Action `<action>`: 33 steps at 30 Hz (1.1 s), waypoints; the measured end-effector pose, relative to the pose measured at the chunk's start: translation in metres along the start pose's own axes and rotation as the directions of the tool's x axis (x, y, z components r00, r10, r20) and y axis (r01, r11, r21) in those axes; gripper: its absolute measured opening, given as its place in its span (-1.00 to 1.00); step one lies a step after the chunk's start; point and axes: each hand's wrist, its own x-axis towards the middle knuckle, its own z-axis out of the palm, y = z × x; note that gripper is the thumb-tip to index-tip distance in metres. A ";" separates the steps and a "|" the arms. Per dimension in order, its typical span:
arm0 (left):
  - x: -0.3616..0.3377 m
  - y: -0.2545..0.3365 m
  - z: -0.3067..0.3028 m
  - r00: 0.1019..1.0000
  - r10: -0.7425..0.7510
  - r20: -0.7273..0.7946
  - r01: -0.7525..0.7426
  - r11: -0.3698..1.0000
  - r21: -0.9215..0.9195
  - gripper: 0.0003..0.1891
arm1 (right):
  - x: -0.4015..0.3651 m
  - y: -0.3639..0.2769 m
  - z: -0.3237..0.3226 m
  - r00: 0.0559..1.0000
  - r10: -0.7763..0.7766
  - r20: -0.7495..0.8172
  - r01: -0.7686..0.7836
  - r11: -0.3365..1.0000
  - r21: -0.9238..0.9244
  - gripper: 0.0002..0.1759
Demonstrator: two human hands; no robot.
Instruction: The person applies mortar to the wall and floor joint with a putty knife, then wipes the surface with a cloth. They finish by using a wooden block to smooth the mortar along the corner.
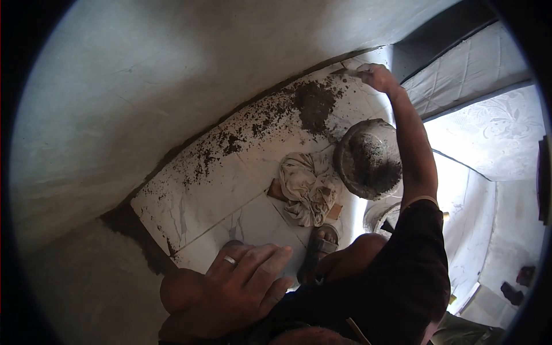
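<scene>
My right hand (376,77) reaches far out to the back of the floor and is closed round a small trowel (345,72), its dark blade pointing left, close over the tiles. Near it a mound of dark mortar (315,106) lies on the white marbled tiles (213,195), with crumbs strewn leftward along the wall. A mortar-caked basin (368,158) with dark mix in it stands below my right forearm. My left hand (250,276), a ring on one finger, hangs by my knee with its fingers stretched out and holds nothing.
A crumpled, stained cloth (307,187) lies over a piece of wood (277,188) by my sandalled foot (323,244). A second bucket (376,214) is partly behind my right arm. A plastered wall (144,86) runs along the left; pale sheeting (460,69) is at right.
</scene>
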 end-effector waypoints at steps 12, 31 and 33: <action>-0.002 -0.002 -0.002 0.999 -0.027 0.027 0.026 0.999 0.023 -0.57 | 0.050 0.025 0.034 0.876 0.346 -0.337 -0.441 0.857 -0.266 -0.68; -0.011 -0.013 -0.009 1.000 -0.009 0.012 0.009 1.000 0.004 -0.56 | 0.027 -0.067 0.019 0.954 0.169 -0.248 -0.240 0.925 -0.296 -0.78; -0.011 -0.014 -0.010 1.000 -0.004 0.004 0.004 1.000 -0.002 -0.55 | 0.032 -0.069 0.043 0.948 0.153 -0.279 -0.230 0.935 -0.269 -0.81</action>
